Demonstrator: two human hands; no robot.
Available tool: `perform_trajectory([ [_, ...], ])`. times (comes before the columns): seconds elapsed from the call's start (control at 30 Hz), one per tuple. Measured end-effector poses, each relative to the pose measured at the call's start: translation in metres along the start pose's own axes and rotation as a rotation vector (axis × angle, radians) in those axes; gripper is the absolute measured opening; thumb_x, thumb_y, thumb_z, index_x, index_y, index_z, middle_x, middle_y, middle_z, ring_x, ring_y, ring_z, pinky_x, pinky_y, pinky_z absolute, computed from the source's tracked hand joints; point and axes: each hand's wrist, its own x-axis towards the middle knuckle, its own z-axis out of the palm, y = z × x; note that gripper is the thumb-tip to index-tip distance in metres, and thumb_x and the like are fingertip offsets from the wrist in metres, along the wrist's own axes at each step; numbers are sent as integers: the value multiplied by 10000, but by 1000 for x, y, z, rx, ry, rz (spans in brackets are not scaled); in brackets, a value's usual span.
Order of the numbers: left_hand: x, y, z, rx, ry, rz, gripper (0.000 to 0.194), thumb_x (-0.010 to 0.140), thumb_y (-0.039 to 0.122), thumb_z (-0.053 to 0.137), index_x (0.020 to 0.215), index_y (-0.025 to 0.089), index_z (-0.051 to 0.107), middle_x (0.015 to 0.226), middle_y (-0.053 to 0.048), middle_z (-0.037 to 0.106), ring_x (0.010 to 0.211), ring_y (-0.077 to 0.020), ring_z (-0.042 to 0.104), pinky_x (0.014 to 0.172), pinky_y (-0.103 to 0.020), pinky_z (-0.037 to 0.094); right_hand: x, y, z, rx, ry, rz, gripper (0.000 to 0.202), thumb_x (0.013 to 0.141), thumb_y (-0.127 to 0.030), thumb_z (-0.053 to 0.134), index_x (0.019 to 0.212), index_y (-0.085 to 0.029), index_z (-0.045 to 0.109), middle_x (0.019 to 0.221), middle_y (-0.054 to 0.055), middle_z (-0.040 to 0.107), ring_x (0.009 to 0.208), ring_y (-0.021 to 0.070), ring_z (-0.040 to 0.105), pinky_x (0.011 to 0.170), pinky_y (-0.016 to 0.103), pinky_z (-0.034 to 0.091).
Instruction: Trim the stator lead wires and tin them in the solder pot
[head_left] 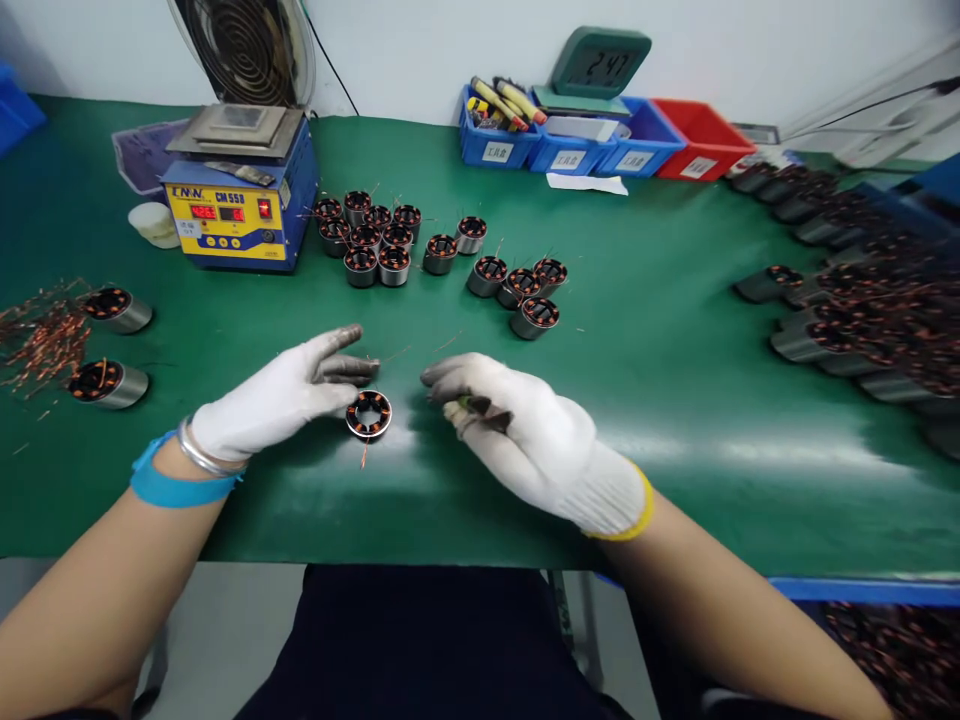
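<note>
A motor stator [368, 414] with copper windings stands on the green mat, a wire end sticking out towards me. My left hand [300, 385], white-gloved with dark-stained fingertips, is beside it; the fingers are stretched apart and the thumb tip is at the ring's upper left edge, contact unclear. To the right, my gloved right hand [517, 425] is closed around a small tool [480, 408] with a green bit and dark metal, mostly hidden in the palm. Thin loose wires [448, 342] lie between and beyond the hands.
Several wound stators [365, 238] stand behind my hands. At left are two stators on their sides [120, 310] and a copper wire pile [45, 340]. A yellow-blue CM 558 device [229, 220], blue bins [495, 145], a red bin [701, 135] and stacked stators [840, 340] surround the workspace.
</note>
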Motion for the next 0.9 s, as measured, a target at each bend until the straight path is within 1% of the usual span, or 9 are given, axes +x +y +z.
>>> perform_trajectory([
  [0.07,0,-2,4,50,-34,30,1006,691,373,809,1536,114,328,1262,-229,678,1216,-357,629,993,-481,524,1,4,-4,-150,-45,93,211,925,-153,456,1066,-153,614,1066,94,671,940,209,609,829,331,461],
  [0.2,1,-7,7,91,-43,101,945,755,407,756,1533,82,329,1201,-222,709,1185,-333,654,1028,-482,503,18,3,-2,-617,-221,234,208,910,-186,485,1049,-128,629,1004,140,637,913,288,587,789,395,421],
  [0.33,2,-9,7,87,-26,128,903,778,399,733,1526,78,341,1187,-209,718,1166,-322,666,1027,-475,509,41,0,1,-891,-288,245,178,879,-159,489,1002,-111,608,948,165,602,891,318,583,791,423,392],
  [0.47,2,-9,8,66,-37,142,863,786,356,706,1517,63,350,1201,-207,713,1165,-322,666,1021,-482,514,55,1,6,-993,-266,134,154,858,-123,463,940,-115,594,899,164,590,864,321,583,834,473,388],
  [0.57,3,-10,9,48,-65,159,860,789,329,686,1519,47,331,1224,-203,704,1193,-323,650,1040,-485,502,60,-2,9,-1049,-260,99,185,837,-70,435,923,-115,593,881,153,589,862,312,591,878,501,388],
  [0.63,3,-10,9,51,-71,160,852,795,314,665,1522,40,316,1256,-200,689,1222,-318,633,1058,-478,491,63,-8,10,-1067,-287,95,205,829,-45,412,901,-115,591,870,145,581,853,309,601,858,493,407],
  [0.73,2,-9,11,71,-67,155,831,802,302,629,1522,38,308,1307,-198,660,1265,-306,605,1082,-465,474,66,-23,9,-1058,-313,195,280,849,-21,336,920,-111,591,887,157,572,826,310,611,682,392,431],
  [0.8,2,-7,12,77,-71,154,814,808,290,601,1523,41,302,1331,-195,645,1282,-293,592,1098,-461,460,67,-34,8,-1042,-313,298,336,867,-14,288,965,-108,595,889,171,572,804,307,614,587,310,381],
  [0.9,2,-6,12,81,-76,161,791,811,270,577,1519,43,306,1352,-190,631,1298,-280,580,1113,-456,450,71,-42,8,-1021,-320,373,360,892,-35,266,1017,-93,598,859,184,576,791,309,615,555,272,340],
])
